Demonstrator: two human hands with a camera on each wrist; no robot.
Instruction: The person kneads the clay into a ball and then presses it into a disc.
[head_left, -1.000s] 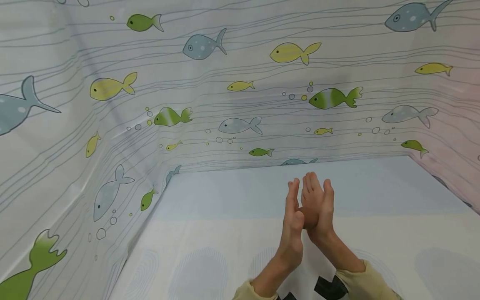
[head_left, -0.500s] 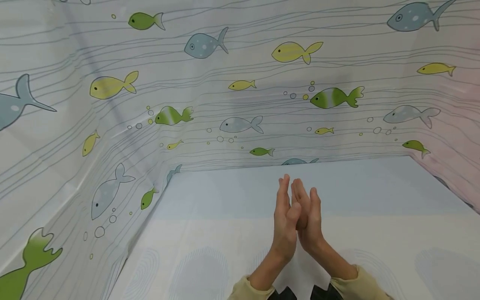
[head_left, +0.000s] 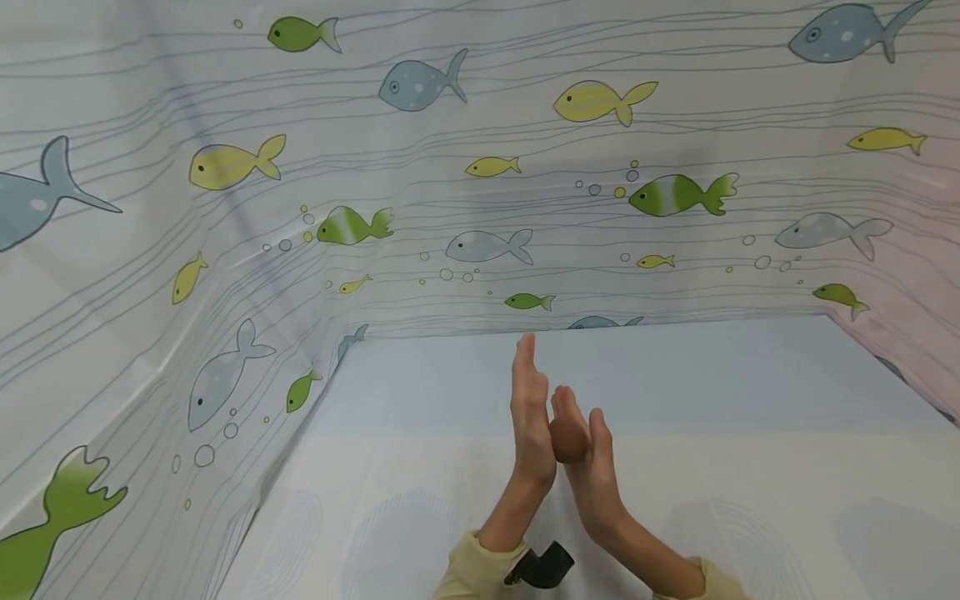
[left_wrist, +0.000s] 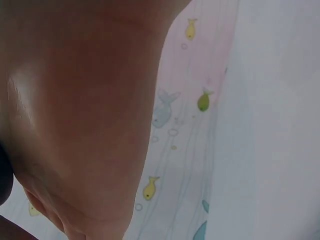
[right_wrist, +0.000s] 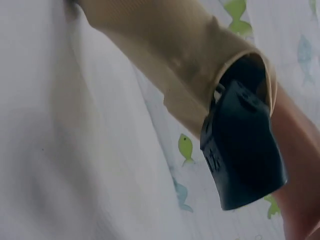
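In the head view a smooth brown ball (head_left: pixel 569 439) sits between my two upright palms. My left hand (head_left: pixel 532 425) stands with straight fingers pointing up, its palm against the ball's left side. Slightly lower, my right hand (head_left: pixel 594 471) has its fingers extended and its thumb raised, the ball lying against its palm. Bare skin of the left hand (left_wrist: pixel 85 110) fills much of the left wrist view. The right wrist view catches the other arm's beige sleeve (right_wrist: pixel 165 55) and a black wrist device (right_wrist: pixel 245 150), not the ball.
Below the hands is a white table (head_left: pixel 420 467) with pale blue patterns and a light blue band (head_left: pixel 435 383) at its far side. Fish-printed sheeting (head_left: pixel 420 200) rises at the back and left, turning pinkish at the right.
Both hands have shifted left. Half a second ago the palms hid the ball; now it shows between them. The left hand has slid up relative to the right.
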